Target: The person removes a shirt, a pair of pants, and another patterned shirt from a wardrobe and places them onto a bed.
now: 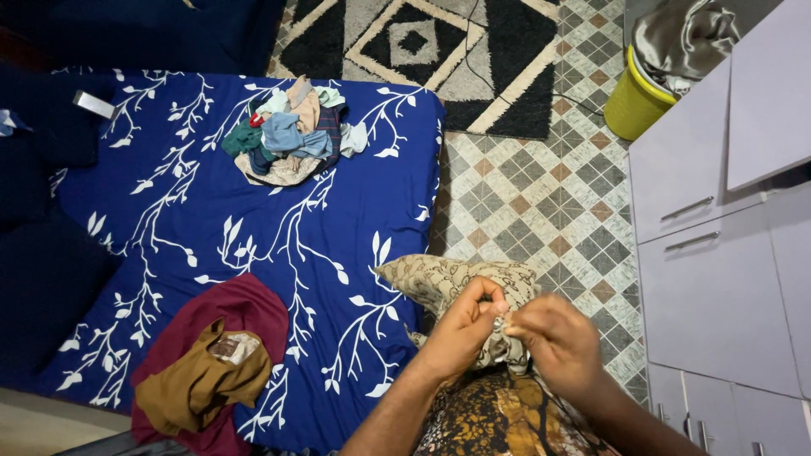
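Note:
A beige patterned cloth (448, 283) hangs over the near corner of the blue bed. My left hand (463, 329) pinches its bunched lower edge from the left. My right hand (557, 342) pinches the same bunch from the right, fingertips almost touching the left ones. Both hands are low in the view, above my patterned brown garment (498, 418).
The bed sheet (194, 211) is blue with white leaf branches. A heap of mixed small clothes (287, 135) lies at its far side. Maroon and mustard garments (211, 363) lie near left. Grey cabinet drawers (718, 279) stand right, a yellow bin (634, 101) beyond, tiled floor (541, 203) between.

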